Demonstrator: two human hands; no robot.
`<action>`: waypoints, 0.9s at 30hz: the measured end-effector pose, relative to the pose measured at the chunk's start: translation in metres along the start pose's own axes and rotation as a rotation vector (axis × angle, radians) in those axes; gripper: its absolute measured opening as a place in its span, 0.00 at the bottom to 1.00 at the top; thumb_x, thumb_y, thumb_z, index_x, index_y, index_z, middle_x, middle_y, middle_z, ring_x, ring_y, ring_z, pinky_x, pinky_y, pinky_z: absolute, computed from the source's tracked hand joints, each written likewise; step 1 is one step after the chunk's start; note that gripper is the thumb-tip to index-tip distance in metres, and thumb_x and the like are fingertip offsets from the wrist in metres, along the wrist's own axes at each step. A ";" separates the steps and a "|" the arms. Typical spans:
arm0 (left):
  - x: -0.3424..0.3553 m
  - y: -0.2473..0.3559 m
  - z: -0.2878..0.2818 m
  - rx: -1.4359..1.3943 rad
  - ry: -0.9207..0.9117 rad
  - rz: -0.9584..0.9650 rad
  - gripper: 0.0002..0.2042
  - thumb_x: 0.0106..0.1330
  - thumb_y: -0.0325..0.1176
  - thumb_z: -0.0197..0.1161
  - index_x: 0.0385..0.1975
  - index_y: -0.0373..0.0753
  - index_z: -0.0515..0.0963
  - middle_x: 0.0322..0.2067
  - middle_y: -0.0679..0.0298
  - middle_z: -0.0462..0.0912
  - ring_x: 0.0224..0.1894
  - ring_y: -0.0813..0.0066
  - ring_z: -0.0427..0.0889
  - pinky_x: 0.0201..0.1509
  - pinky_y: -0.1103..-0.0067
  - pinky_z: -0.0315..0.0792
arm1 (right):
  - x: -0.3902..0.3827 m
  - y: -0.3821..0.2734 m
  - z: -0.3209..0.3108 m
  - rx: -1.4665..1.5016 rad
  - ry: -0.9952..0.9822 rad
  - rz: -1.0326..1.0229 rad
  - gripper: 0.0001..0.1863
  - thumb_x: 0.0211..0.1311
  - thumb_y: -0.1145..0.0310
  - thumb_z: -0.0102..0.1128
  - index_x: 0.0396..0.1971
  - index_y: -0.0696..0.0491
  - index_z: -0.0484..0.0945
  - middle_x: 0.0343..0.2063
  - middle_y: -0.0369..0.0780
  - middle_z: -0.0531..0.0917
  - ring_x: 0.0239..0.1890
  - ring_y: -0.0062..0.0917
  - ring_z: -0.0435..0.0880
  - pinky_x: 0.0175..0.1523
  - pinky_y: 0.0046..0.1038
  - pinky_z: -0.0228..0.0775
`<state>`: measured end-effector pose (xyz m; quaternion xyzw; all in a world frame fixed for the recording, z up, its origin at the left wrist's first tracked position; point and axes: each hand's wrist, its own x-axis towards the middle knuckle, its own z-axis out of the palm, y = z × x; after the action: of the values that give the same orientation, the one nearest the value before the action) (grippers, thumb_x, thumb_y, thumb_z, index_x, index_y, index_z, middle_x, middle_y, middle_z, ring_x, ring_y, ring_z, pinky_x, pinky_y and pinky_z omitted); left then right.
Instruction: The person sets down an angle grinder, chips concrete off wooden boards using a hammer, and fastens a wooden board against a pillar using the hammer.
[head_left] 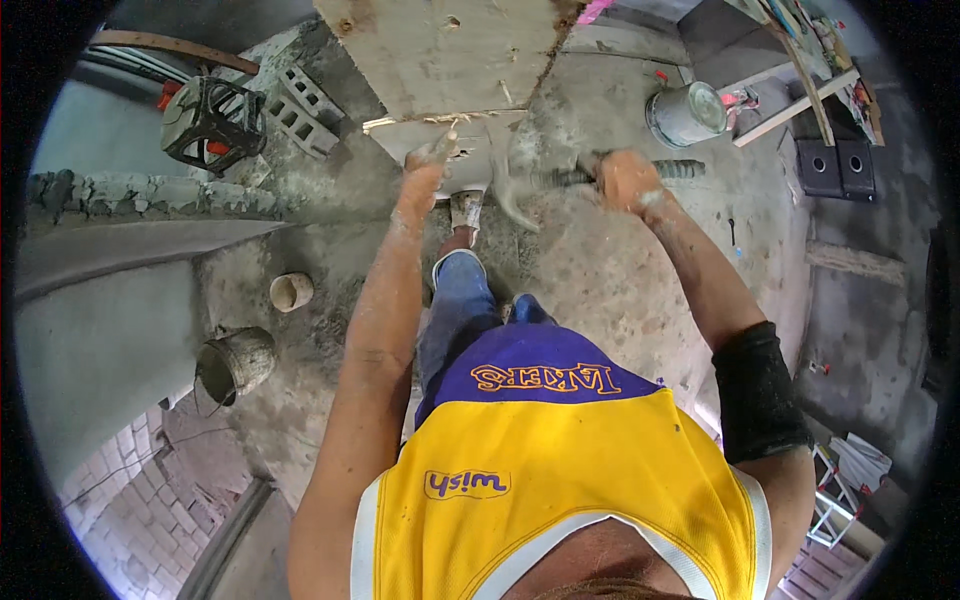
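Observation:
My right hand (630,182) is closed round the dark grip of a hammer (516,200). The curved metal head of that hammer is smeared by motion, just right of the board's near end. In front of me a large plywood board (450,55) slopes away, its near edge splintered. Below that edge shows a paler board section (478,150). My left hand (428,168) is closed on this section's left side, thumb on top near the splinters; its other fingers are mostly hidden. One shoe (466,208) is under the board's near end.
Hollow concrete blocks (303,112) and a dark plastic stool (212,122) are at the far left. A bucket (236,364) and a small pot (291,291) stand lower left. Another bucket (688,114) is at far right, beside leaning wood strips (798,108).

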<state>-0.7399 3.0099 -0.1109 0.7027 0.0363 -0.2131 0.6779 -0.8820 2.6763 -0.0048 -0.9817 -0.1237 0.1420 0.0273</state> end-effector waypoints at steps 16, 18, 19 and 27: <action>0.004 -0.016 -0.023 -0.001 -0.086 0.196 0.21 0.60 0.50 0.68 0.45 0.39 0.84 0.26 0.72 0.82 0.22 0.85 0.67 0.23 0.83 0.59 | -0.075 -0.017 0.027 0.278 -0.081 0.116 0.25 0.54 0.45 0.61 0.38 0.53 0.82 0.27 0.54 0.82 0.32 0.51 0.82 0.39 0.46 0.74; 0.000 -0.014 -0.039 0.058 -0.085 0.164 0.16 0.61 0.46 0.67 0.38 0.39 0.85 0.22 0.73 0.79 0.21 0.86 0.66 0.23 0.82 0.58 | -0.118 -0.031 0.045 0.281 -0.186 0.155 0.31 0.56 0.38 0.58 0.42 0.52 0.81 0.27 0.53 0.82 0.33 0.51 0.82 0.41 0.47 0.74; -0.007 -0.006 -0.036 0.065 -0.103 0.168 0.16 0.61 0.46 0.67 0.38 0.39 0.85 0.22 0.73 0.79 0.21 0.86 0.66 0.23 0.82 0.58 | -0.136 -0.039 0.050 0.287 -0.179 0.172 0.31 0.56 0.38 0.58 0.42 0.52 0.81 0.27 0.53 0.82 0.33 0.51 0.82 0.41 0.47 0.74; -0.051 0.059 -0.021 0.141 0.088 0.037 0.11 0.61 0.39 0.68 0.30 0.36 0.82 0.20 0.68 0.78 0.14 0.86 0.63 0.15 0.84 0.54 | -0.194 -0.055 0.110 0.280 -0.301 0.288 0.18 0.54 0.52 0.62 0.38 0.49 0.82 0.29 0.50 0.84 0.37 0.49 0.83 0.43 0.47 0.74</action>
<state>-0.7606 3.0379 -0.0377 0.7579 0.0382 -0.1714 0.6283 -1.1063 2.6832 -0.0525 -0.9436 0.0358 0.3049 0.1239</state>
